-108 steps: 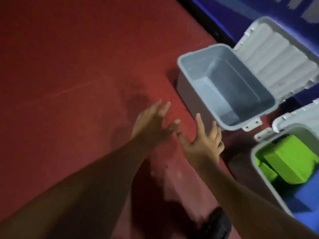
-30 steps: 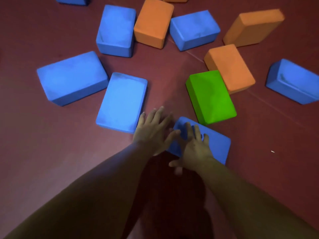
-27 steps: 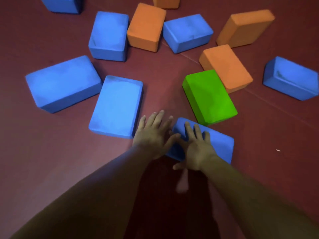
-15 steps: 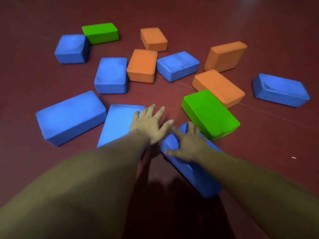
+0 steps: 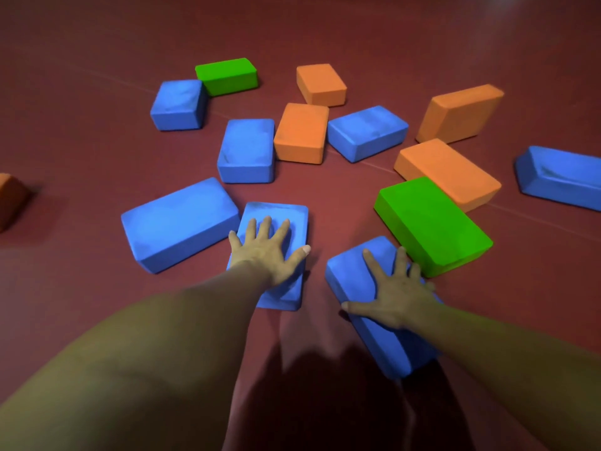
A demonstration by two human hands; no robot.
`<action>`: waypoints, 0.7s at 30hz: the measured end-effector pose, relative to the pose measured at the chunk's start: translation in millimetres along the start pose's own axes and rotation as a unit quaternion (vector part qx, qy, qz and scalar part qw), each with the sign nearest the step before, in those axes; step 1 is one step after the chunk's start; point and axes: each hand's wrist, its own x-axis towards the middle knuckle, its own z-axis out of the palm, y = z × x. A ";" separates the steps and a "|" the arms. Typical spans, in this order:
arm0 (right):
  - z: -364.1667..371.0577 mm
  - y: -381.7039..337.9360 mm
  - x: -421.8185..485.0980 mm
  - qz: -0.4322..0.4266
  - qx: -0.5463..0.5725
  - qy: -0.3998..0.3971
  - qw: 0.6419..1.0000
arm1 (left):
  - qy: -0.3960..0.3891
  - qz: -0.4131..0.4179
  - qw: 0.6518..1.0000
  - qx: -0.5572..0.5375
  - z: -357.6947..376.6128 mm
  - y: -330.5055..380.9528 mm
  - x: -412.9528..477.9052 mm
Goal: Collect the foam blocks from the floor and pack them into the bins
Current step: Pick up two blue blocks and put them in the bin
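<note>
Several blue, orange and green foam blocks lie scattered on the dark red floor point(image 5: 325, 34). My left hand point(image 5: 265, 250) rests flat with spread fingers on top of a blue block point(image 5: 286, 216). My right hand point(image 5: 395, 292) lies spread on another blue block point(image 5: 351, 268) that sits at an angle nearest me, its thumb over the block's near edge. A green block point(image 5: 432, 224) touches that block's right side. No bins are in view.
A large blue block point(image 5: 179, 222) lies just left of my left hand. Further back sit more blue blocks point(image 5: 247, 149), orange blocks point(image 5: 300, 131) and a second green block point(image 5: 226, 74). An orange block point(image 5: 9, 196) is at the left edge.
My head turned from the bins to the blocks. Both hands came down, the left shifting onto the flat blue block, the right staying on the angled blue block, which slid nearer.
</note>
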 end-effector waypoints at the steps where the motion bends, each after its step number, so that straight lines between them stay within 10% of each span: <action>1: -0.2 -2.9 0.6 0.004 0.001 -0.001 1.000 | -0.002 0.000 1.000 -0.005 1.0 2.5 1.6; 21: 0.8 -29.7 21.2 0.013 0.029 -0.009 0.999 | -0.041 -0.128 0.989 -0.070 27.4 6.2 29.6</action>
